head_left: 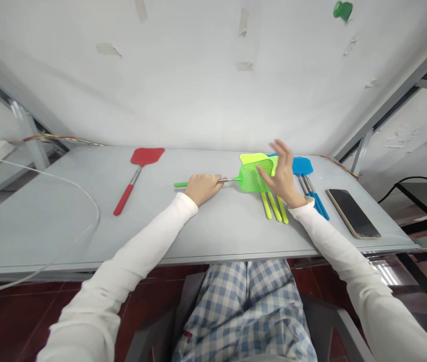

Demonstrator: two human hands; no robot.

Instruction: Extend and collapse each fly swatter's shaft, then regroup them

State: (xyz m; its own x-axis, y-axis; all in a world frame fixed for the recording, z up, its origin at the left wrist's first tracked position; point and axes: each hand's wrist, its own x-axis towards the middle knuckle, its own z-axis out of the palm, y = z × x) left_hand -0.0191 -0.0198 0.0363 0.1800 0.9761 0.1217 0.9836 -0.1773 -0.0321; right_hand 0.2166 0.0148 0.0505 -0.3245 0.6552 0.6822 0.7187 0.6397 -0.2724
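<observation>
My left hand (202,188) is wrapped round the metal shaft of a green fly swatter (251,177), whose handle sticks out to the left and whose mesh head points right. Raised by that head, my right hand (283,173) has its fingers spread and partly blurred; whether the thumb touches the mesh I cannot tell. Beneath the green head lie several yellow-green fly swatters (273,206), their heads partly covered. Several blue fly swatters (303,167) lie just right of my right hand, partly hidden by it. Off to the left lies a red fly swatter (133,176).
A smartphone (353,213) lies on the right part of the grey table (213,236). A white cable (94,201) curves across the table's left side. The white wall (198,90) rises behind, with metal frame posts at both sides.
</observation>
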